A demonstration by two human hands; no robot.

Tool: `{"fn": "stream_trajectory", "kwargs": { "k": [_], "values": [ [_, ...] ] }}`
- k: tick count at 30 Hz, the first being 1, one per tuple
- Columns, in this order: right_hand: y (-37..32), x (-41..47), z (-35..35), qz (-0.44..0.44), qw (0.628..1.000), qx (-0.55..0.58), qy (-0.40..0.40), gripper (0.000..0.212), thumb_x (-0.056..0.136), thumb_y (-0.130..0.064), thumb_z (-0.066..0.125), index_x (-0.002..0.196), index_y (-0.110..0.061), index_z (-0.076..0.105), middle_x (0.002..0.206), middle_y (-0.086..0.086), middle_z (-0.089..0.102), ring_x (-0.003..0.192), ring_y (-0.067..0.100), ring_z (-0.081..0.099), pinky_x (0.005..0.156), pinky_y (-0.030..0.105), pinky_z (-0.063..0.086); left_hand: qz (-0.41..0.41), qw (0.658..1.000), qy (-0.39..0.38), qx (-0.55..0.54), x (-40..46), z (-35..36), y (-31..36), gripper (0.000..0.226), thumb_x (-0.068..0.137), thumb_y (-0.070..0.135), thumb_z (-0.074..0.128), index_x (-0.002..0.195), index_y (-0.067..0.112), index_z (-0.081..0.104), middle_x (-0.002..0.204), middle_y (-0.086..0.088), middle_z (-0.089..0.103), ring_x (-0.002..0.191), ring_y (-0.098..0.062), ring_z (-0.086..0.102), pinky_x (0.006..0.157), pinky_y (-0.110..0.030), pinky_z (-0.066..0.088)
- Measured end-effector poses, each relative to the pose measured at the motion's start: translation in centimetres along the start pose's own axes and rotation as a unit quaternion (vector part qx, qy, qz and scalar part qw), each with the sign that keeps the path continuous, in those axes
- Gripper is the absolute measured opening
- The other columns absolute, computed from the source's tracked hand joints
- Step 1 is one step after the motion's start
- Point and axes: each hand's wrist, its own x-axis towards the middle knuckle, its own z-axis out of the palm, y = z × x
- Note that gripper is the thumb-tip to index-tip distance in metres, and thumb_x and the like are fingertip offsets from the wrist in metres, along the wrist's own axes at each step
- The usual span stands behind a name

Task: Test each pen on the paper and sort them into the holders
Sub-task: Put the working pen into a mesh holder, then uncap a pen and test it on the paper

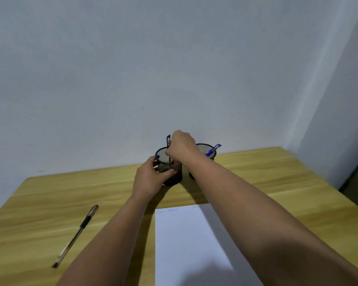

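While both arms reach forward over the wooden table (50,193), the left hand (149,178) grips the left mesh holder (170,170), its fingers curled round the near side of the wall and the thumb at the rim. Directly above those fingers, the right hand (182,147) is closed over the holder's mouth, pinching a dark pen (168,141) that stands roughly upright with its lower end inside the holder; the fingertips themselves are hidden behind the knuckles. Just right of the right hand stands the second mesh holder (209,153), touching or nearly touching the first, with a blue pen (213,150) leaning out over its far-right rim. Both holders sit near the table's back edge, close to the wall (174,58). Well back from the fingers, toward the person, a sheet of paper (184,244) lies flat under the right forearm, with faint scribbles along its far edge. Far left of the left hand, one black pen (77,236) lies diagonally on bare wood, apart from everything, with open tabletop around it.
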Motion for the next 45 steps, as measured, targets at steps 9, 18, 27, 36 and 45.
{"fn": "stream_trajectory", "kwargs": {
  "k": [9,18,27,36,45],
  "values": [
    [-1.3,-2.6,-2.7,-0.023,0.997,0.024,0.072,0.036,0.097,-0.013,0.065,0.132,-0.009,0.066,0.130,0.013,0.069,0.117,0.035,0.066,0.080,0.033,0.045,-0.016,0.991,0.017,0.132,-2.3,-4.1,1.5,0.080,0.074,0.063,0.077,0.143,0.029,0.053,0.130,0.012,0.065,0.110,-0.012,0.065,0.093,-0.042,0.056],
    [-6.7,-8.5,0.9,-0.048,0.995,0.084,-0.012,0.017,0.090,-0.020,0.068,0.103,-0.018,0.079,0.111,0.004,0.077,0.105,0.028,0.070,0.077,0.031,0.049,-0.091,0.954,0.049,0.283,-6.7,-15.6,-1.2,0.029,0.093,0.036,0.065,0.121,0.027,0.069,0.116,0.009,0.071,0.103,-0.015,0.066,0.087,-0.035,0.055],
    [-10.4,-12.8,11.0,-0.039,0.980,0.086,-0.177,0.020,0.083,-0.026,0.076,0.086,-0.006,0.078,0.088,0.011,0.080,0.087,0.033,0.077,0.081,0.041,0.065,-0.209,0.959,0.016,0.190,-10.0,-19.6,-6.7,0.015,0.093,0.016,0.062,0.084,0.015,0.074,0.068,0.002,0.075,0.068,-0.017,0.071,0.061,-0.027,0.053],
    [-10.9,-15.5,13.2,0.004,0.988,0.063,-0.138,0.039,0.086,-0.047,0.077,0.087,-0.021,0.048,0.094,0.000,0.060,0.089,0.029,0.055,0.071,0.035,0.043,-0.242,0.970,0.028,-0.021,-10.5,-18.6,-6.2,0.022,0.101,-0.006,0.043,0.103,-0.002,0.064,0.084,-0.020,0.068,0.061,-0.023,0.068,0.051,-0.031,0.058],
    [-11.0,-15.9,13.2,-0.043,0.988,0.011,-0.147,0.029,0.091,-0.037,0.074,0.100,-0.019,0.053,0.102,0.005,0.058,0.092,0.031,0.055,0.075,0.038,0.045,-0.121,0.980,0.057,0.150,-10.6,-18.4,-6.9,0.021,0.095,0.014,0.062,0.112,0.021,0.074,0.107,-0.001,0.073,0.097,-0.021,0.069,0.084,-0.034,0.054]
  ]
}}
